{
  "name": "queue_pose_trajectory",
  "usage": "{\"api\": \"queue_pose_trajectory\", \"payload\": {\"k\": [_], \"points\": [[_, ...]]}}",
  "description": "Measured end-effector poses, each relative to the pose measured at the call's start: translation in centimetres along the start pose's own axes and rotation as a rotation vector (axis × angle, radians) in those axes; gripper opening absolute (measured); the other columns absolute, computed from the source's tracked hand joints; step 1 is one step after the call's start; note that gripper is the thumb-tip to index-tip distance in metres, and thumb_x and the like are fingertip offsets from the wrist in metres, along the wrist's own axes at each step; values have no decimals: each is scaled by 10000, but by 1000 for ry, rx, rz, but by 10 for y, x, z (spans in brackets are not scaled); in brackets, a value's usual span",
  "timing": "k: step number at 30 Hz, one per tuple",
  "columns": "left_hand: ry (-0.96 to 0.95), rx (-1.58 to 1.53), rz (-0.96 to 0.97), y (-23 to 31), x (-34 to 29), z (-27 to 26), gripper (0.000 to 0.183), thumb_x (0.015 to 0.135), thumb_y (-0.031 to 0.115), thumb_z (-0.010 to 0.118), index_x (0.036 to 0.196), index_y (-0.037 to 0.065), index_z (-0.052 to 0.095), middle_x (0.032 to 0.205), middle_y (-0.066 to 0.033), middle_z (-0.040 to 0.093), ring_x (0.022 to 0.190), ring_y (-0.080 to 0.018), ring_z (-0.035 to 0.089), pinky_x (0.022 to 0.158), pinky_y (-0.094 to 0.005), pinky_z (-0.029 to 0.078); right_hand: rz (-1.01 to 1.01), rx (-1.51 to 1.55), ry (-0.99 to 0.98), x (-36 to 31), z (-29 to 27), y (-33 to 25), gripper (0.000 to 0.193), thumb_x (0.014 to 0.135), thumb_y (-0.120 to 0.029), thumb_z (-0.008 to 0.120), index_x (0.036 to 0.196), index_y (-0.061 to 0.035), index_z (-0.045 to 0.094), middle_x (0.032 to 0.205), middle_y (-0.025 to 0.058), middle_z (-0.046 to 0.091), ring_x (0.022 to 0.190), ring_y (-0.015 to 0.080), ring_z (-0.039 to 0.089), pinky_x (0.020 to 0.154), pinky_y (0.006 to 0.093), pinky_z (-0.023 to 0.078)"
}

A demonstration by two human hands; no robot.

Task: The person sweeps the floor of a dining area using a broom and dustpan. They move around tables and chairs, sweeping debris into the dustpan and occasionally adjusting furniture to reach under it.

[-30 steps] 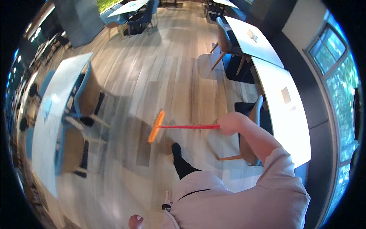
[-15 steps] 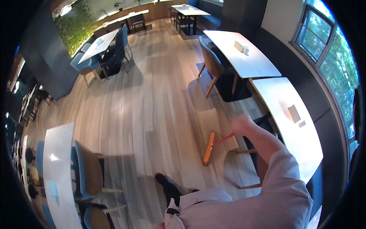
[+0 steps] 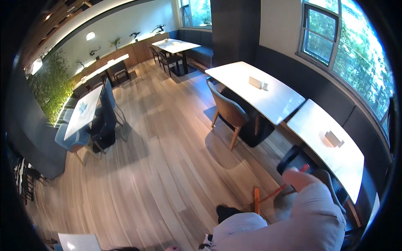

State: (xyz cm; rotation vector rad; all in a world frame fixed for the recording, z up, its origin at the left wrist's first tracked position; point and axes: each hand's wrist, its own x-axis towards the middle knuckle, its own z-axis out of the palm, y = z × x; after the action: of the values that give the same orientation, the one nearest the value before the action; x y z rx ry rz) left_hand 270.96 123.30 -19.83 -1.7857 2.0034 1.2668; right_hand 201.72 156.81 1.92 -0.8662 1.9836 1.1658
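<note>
My right hand (image 3: 296, 179) is closed round the red handle of a broom (image 3: 256, 200), at the right of the lower middle. The handle's tip shows just above my fist. The broom's narrow orange head rests on the wood floor (image 3: 167, 167), beside my dark shoe (image 3: 227, 212). Only a sliver of my left hand (image 3: 172, 248) shows at the bottom edge, so its fingers cannot be made out.
Along the bench on the right stand two white tables (image 3: 264, 94) with small holders on them. A wooden-backed chair (image 3: 228, 109) juts out from the farther one. Another table (image 3: 83, 109) with blue chairs is at the left; a white tabletop (image 3: 77, 242) shows lower left.
The view has tilted up and moved forward, with more of the far wall showing. The broom, still in my right hand, now appears lower and closer to my shoe.
</note>
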Motion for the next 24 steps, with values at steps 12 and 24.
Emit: {"api": "queue_pose_trajectory", "payload": {"k": [12, 24], "points": [[-276, 91, 13, 282, 284, -122, 418, 885, 299, 614, 1196, 20, 634, 1136, -190, 676, 1073, -306, 623, 926, -385, 487, -218, 5, -30, 237, -279, -1, 297, 773, -216, 764, 1069, -183, 758, 1109, 63, 712, 1028, 313, 675, 838, 525, 520], [-400, 153, 53, 565, 660, -213, 488, 916, 417, 599, 1257, 67, 601, 1116, -124, 657, 1067, -230, 583, 948, -350, 454, -110, 324, -78, 427, -749, 125, 297, 766, -222, 720, 1051, -149, 758, 1061, 80, 713, 1027, 277, 673, 823, 468, 517]]}}
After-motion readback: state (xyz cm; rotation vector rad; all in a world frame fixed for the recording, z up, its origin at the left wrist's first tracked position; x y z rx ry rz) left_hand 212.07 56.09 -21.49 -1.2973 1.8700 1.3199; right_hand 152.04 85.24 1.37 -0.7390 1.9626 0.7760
